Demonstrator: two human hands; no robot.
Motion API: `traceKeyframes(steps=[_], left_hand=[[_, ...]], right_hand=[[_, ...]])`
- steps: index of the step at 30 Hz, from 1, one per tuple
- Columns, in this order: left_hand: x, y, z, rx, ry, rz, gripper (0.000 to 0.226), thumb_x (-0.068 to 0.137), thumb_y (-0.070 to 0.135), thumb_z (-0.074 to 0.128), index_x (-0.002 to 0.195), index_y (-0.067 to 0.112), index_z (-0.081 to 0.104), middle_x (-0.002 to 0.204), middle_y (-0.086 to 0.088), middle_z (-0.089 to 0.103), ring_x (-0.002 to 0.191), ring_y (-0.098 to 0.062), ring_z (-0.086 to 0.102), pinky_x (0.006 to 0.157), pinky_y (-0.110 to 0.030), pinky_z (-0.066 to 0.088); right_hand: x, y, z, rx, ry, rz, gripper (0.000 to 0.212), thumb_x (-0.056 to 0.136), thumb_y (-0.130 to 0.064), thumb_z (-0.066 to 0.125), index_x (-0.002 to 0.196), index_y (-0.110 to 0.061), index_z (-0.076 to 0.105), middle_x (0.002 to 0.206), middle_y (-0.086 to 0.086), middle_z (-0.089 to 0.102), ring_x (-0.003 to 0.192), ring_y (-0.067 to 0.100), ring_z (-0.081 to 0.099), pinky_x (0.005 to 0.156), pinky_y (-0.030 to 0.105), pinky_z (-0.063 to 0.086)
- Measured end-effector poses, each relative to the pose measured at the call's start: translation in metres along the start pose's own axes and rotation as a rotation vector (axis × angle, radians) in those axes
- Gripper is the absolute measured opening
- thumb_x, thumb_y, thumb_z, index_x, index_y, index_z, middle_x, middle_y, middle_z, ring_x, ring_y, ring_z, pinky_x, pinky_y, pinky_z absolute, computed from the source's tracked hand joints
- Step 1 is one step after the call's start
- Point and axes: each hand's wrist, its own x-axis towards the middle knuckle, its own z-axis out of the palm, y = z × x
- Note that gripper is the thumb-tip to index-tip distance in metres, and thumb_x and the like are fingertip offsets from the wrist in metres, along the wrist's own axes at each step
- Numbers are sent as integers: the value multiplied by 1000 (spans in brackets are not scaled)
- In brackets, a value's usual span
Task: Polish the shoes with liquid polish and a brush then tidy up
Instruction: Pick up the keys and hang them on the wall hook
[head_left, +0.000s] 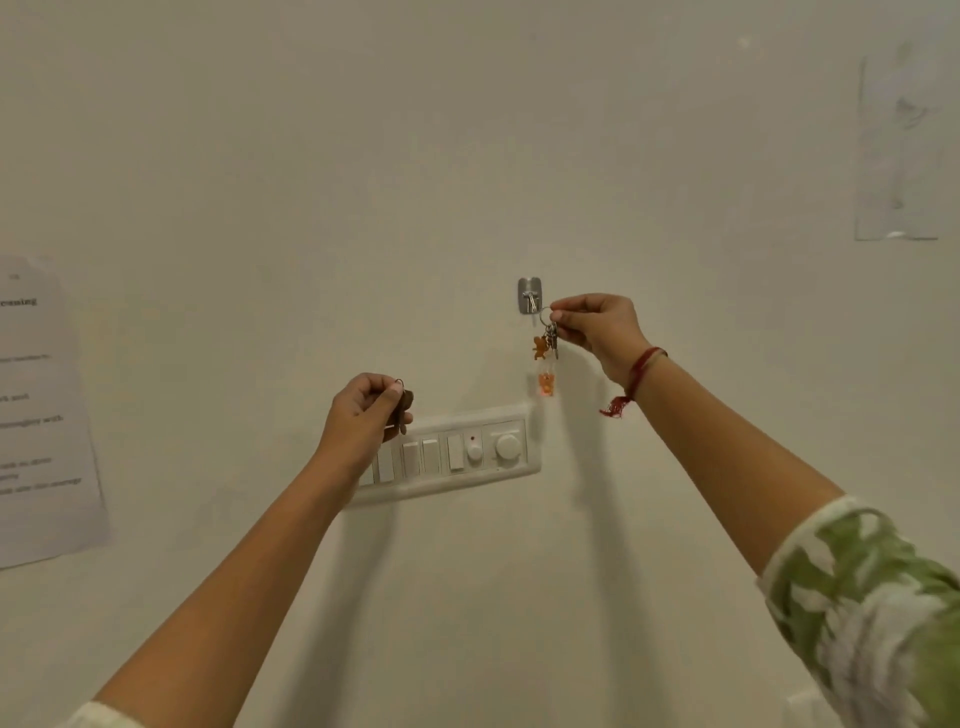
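Note:
I face a cream wall with a small metal hook (530, 296) stuck to it. My right hand (597, 330) pinches the ring of a key bunch (548, 348) just right of the hook; keys and orange charms dangle below it. Lower and to the left, my left hand (363, 415) pinches a second small ring with a dark brown key fob (405, 402), in front of the switch panel. No shoes, polish or brush are in view.
A white switch panel (467, 452) with several rocker switches and a round dial sits below the hook. A printed paper sheet (41, 410) hangs on the wall at the left. A clear plastic sheet (898, 150) is taped at the upper right.

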Motion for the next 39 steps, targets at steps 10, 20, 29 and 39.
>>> traceKeyframes(steps=[10,20,29,39], left_hand=[[27,-7,-6,1,-29,23,9,98,12,50,91,11,55,83,-2,65,69,-15,62,62,-18,51],[20,-7,1,23,-64,56,10,96,12,53,88,13,59,84,-4,71,62,-9,65,67,-22,47],[-10,13,27,19,-203,76,7,94,16,56,88,15,60,82,5,74,79,-8,69,77,-28,45],[-24,22,39,67,-217,105,5,93,15,58,92,12,62,84,-3,72,82,-12,70,72,-22,47]], right_hand=[[46,-1,12,-292,42,-44,14,78,9,69,80,-5,71,81,8,68,73,16,66,64,17,56],[20,24,5,-103,228,-79,8,83,-3,69,90,-8,70,86,5,68,83,18,65,77,23,57],[-109,34,52,130,-56,-63,6,86,-5,66,91,-6,69,83,4,65,73,10,62,66,21,53],[-120,31,60,128,-143,-57,10,85,-7,68,91,0,70,82,11,70,73,11,65,68,21,53]])
